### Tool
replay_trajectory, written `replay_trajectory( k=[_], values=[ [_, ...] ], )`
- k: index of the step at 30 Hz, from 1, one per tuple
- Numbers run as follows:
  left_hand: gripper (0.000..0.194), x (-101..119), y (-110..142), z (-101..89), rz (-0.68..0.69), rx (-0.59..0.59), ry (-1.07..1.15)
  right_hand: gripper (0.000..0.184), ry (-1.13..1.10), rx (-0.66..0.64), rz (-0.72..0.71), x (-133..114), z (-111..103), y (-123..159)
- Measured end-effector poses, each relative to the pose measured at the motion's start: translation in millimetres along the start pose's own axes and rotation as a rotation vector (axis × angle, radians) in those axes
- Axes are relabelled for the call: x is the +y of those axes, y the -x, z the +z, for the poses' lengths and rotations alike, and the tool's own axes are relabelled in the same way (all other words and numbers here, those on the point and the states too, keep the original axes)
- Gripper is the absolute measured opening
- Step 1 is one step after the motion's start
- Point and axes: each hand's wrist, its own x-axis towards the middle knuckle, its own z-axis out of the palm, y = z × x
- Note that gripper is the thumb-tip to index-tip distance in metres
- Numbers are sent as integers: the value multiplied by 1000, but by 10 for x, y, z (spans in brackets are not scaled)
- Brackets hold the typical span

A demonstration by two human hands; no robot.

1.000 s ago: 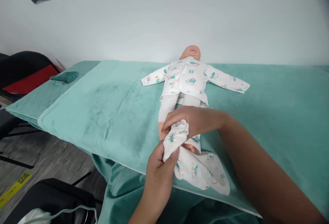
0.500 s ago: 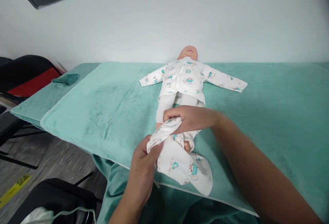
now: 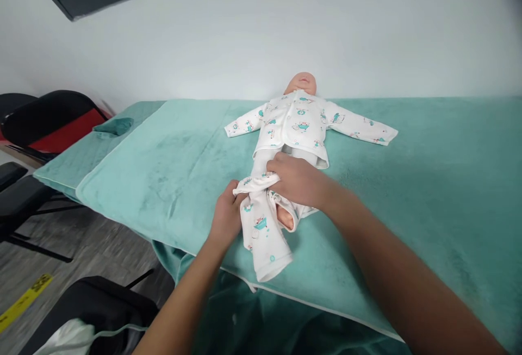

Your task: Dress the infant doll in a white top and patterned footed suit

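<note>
A baby doll (image 3: 300, 84) lies on its back in a white printed jacket (image 3: 291, 121), its sleeves spread wide. Around its lower legs are white printed baby pants (image 3: 265, 230). My left hand (image 3: 228, 211) grips the waistband at its left side, and my right hand (image 3: 299, 178) pinches the same band over the doll's legs. The leg on the left is inside the pants, with its foot hidden and the cuff hanging toward the front edge. From the other pant leg's opening a bare foot (image 3: 285, 217) shows.
A green padded cover (image 3: 163, 164) lies over the table, against a white wall (image 3: 261, 29). Black chairs (image 3: 61, 116) stand at the left. Another black chair (image 3: 93, 306) with a white cloth (image 3: 69, 336) and a cord is at front left.
Both hands have moved up the doll's legs with the waistband. The loose pant leg has straightened and now covers the leg on the left.
</note>
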Motion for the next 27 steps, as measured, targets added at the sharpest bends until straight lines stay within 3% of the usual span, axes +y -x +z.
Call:
replay_trajectory(
  k=[3, 6, 10, 14, 21, 25, 27],
  values=[
    [20, -20, 59, -3, -75, -60, 43, 13, 17, -31, -11, 20, -9, 8],
    [23, -31, 181, 17, -173, -115, 220, 12, -117, -64, -20, 61, -39, 0],
    [23, -48, 180, 83, -149, -45, 398, 13, -377, -95, -18, 116, -123, -22],
    [24, -74, -62, 137, -23, 36, 395, 33, -445, -175, 2, 152, -231, -15],
    [22, 6, -629, 179, 150, 132, 242, 42, -487, -191, 8, 164, -280, 4],
    [19, 55, -893, 254, 75, 106, 242, 36, -592, -210, -133, 156, -231, -10],
    [16, 53, -966, 297, 10, 56, 255, 24, -544, -142, -108, 147, -175, -28]
  ],
)
